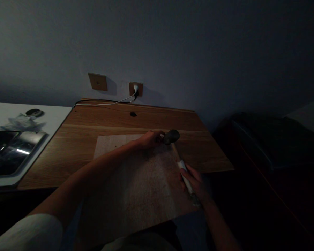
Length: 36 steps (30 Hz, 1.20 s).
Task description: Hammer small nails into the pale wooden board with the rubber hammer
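A mallet (172, 136) with a dark rounded head and a wooden handle, wrapped in something white at the grip, slants over the board. My right hand (196, 182) is closed around the wrapped grip. Close against the left side of the mallet's head is my left hand (150, 139), its fingers curled in a pinch. In the dim light I cannot make out what sits between those fingers, or whether they touch the head. Beneath both hands lies a pale, worn wooden board (143, 195), with small dark specks near its far part.
The board rests on a brown wooden desk (68, 139) against a grey wall. A plugged socket (136, 89) trails cables along the desk's back edge, near a round cable hole (133, 114). On the left, a white surface (54, 115) holds a glossy dark tray-like object (28, 150) and crumpled plastic (21, 122).
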Each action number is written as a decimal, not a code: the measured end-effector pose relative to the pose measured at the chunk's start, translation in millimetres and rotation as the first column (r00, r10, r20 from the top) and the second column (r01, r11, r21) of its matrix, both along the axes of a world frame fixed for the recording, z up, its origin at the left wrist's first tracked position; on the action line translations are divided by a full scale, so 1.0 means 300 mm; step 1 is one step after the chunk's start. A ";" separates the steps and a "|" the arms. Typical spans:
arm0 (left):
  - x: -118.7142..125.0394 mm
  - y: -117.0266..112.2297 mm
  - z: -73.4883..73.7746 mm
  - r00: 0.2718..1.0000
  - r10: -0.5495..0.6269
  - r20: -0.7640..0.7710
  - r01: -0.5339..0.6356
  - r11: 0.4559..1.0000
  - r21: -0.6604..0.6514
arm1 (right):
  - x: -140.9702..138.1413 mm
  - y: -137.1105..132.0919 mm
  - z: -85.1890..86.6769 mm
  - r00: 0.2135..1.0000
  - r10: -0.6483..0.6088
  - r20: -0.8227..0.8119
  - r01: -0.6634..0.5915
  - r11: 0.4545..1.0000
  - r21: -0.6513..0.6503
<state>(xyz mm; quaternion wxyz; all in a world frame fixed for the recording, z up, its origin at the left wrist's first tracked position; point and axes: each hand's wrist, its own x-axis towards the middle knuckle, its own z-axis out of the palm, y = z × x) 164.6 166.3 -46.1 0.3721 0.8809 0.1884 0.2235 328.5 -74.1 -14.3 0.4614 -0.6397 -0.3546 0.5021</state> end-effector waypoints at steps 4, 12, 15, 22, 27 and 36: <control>0.002 0.000 -0.002 1.000 0.007 -0.001 -0.007 1.000 0.008 | -0.008 0.002 -0.007 0.999 0.023 0.042 -0.023 1.000 0.013; 0.011 0.009 -0.013 1.000 -0.004 -0.029 0.004 1.000 0.014 | -0.007 -0.003 -0.012 1.000 -0.021 0.022 0.021 1.000 -0.003; 0.014 0.011 -0.018 0.999 0.004 -0.046 -0.002 1.000 0.029 | 0.001 -0.007 -0.015 1.000 -0.019 -0.003 0.019 1.000 -0.003; 0.006 0.005 -0.012 1.000 0.006 -0.012 -0.006 0.999 0.037 | -0.001 -0.005 -0.009 1.000 -0.004 0.004 0.004 1.000 -0.016; 0.007 0.001 -0.006 1.000 0.011 -0.015 -0.010 1.000 0.027 | -0.005 -0.006 -0.007 1.000 -0.018 0.011 0.018 0.999 -0.035; 0.010 0.008 -0.017 1.000 0.013 -0.022 -0.013 0.999 0.035 | -0.011 -0.005 -0.006 0.998 -0.005 0.061 0.007 0.999 -0.037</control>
